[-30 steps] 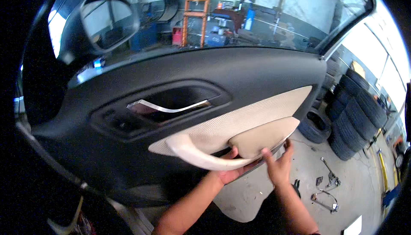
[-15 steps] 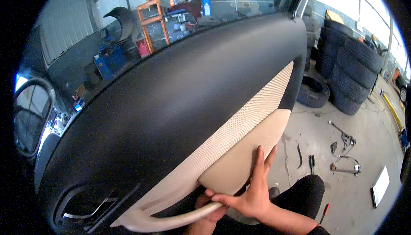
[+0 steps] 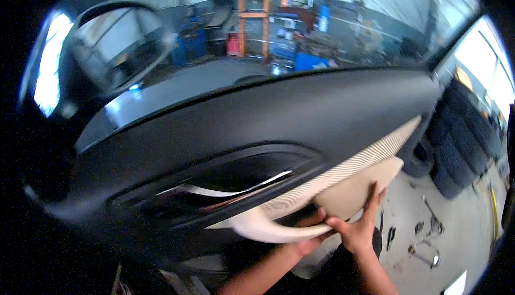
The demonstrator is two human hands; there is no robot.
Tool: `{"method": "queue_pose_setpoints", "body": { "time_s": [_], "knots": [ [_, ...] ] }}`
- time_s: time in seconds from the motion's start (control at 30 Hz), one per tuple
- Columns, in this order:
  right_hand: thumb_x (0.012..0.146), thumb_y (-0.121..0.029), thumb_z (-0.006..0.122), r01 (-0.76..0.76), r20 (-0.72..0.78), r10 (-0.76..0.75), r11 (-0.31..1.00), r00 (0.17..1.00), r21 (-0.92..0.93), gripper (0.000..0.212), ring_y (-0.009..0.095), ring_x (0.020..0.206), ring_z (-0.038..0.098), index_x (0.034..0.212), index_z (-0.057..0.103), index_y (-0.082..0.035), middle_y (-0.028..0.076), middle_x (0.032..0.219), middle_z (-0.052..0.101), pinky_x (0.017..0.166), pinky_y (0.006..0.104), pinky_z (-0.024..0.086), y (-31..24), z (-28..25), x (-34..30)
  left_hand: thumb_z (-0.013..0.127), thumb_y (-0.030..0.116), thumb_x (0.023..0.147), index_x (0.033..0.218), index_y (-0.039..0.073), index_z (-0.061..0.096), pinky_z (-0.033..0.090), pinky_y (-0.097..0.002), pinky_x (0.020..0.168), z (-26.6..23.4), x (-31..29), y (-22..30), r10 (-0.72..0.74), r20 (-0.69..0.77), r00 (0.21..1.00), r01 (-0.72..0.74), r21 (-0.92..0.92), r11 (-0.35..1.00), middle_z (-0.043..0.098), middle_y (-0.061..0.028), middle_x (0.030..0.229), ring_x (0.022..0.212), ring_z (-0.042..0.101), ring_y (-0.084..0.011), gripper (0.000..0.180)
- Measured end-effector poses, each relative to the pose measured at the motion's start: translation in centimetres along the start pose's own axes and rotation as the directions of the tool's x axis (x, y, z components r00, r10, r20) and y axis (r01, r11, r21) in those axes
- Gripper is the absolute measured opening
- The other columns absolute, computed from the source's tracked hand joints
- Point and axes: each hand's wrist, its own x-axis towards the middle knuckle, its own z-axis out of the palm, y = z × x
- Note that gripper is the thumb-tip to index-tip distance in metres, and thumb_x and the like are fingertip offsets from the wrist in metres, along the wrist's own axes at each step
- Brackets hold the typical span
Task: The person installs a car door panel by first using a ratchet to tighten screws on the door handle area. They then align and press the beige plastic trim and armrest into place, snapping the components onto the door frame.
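A black car door panel (image 3: 343, 99) fills the middle, with a ribbed light trim strip (image 3: 300, 194) and a beige armrest (image 3: 346, 193). From the armrest a pale curved pull handle (image 3: 268, 231) sweeps left. My left hand (image 3: 310, 235) is closed around the handle's right end, some fingers hidden behind it. My right hand (image 3: 360, 231) grips the armrest's lower edge, thumb at the handle's end and fingers stretched up along the beige side. Left of the hands, a chrome inner door lever (image 3: 230, 192) sits in its dark recess.
Stacked tyres (image 3: 464, 134) stand at the right. Metal window-regulator parts (image 3: 426, 252) and dark pliers (image 3: 391, 238) lie on the floor near a white flat object (image 3: 455, 284). A side mirror (image 3: 120, 48) is at upper left. An orange press frame (image 3: 254, 18) stands beyond the window.
My view has swung left and the door now sits lower and farther right in it. The mirror and inner lever show more fully. Both hands keep their places on the armrest and handle.
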Motion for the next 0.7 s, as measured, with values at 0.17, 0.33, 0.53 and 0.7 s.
{"method": "queue_pose_setpoints", "body": {
  "time_s": [0.17, 0.33, 0.53, 0.7],
  "knots": [
    [0.066, -0.042, 0.092, 0.045, -0.068, -0.052, 0.994, 0.996, -0.101, 0.121, 0.044, 0.153, 0.014, 0.157, 0.023, 0.0, 0.031, 0.164, 0.012, 0.123, 0.0507, 0.015, -1.8, -1.8, -2.0, 0.053, 0.052, 0.099, 0.136, 0.01, 0.057, 0.047, -0.0391, 0.102, -6.7, -5.8, -4.0, -0.06, -0.135, 0.989, 0.089, 0.22, 0.971, 0.066, -0.0055, 0.128, 0.117, 0.061, -0.0196, 0.056],
    [0.085, -0.017, 0.075, 0.583, 0.2, -0.564, 0.811, 0.801, -0.046, 0.064, 0.043, 0.131, 0.046, 0.139, 0.046, 0.003, 0.027, 0.142, 0.047, 0.11, 0.0503, 0.036, -5.3, -4.2, -2.8, 0.064, 0.025, 0.101, 0.124, 0.005, 0.063, 0.051, -0.0332, 0.098, -17.3, -21.4, -9.2, 0.505, -0.193, 0.842, -0.054, 0.9, 0.434, 0.068, -0.008, 0.121, 0.112, 0.063, -0.0173, 0.03],
    [0.088, -0.025, 0.078, 0.767, 0.512, -0.659, 0.642, 0.55, 0.003, 0.062, 0.045, 0.119, 0.058, 0.134, 0.053, 0.007, 0.03, 0.128, 0.06, 0.099, 0.0514, 0.048, -7.6, -1.9, 0.3, 0.064, 0.035, 0.092, 0.135, 0.003, 0.055, 0.04, -0.0527, 0.107, -17.8, -42.6, -9.5, 0.906, 0.041, 0.421, 0.804, 0.445, -0.394, 0.054, -0.0212, 0.138, 0.126, 0.052, -0.0372, 0.055],
    [0.086, -0.027, 0.08, 0.503, 0.773, -0.361, 0.862, 0.522, 0.063, 0.041, 0.039, 0.096, 0.069, 0.111, 0.07, 0.004, 0.026, 0.098, 0.071, 0.084, 0.0457, 0.053, -13.7, 0.9, 2.4, 0.071, 0.032, 0.08, 0.139, 0.004, 0.053, 0.035, -0.0647, 0.104, -13.0, -51.1, -14.6, 0.986, 0.044, 0.161, 0.916, 0.364, -0.166, 0.041, -0.0331, 0.143, 0.13, 0.041, -0.052, 0.068]
  ]
}}
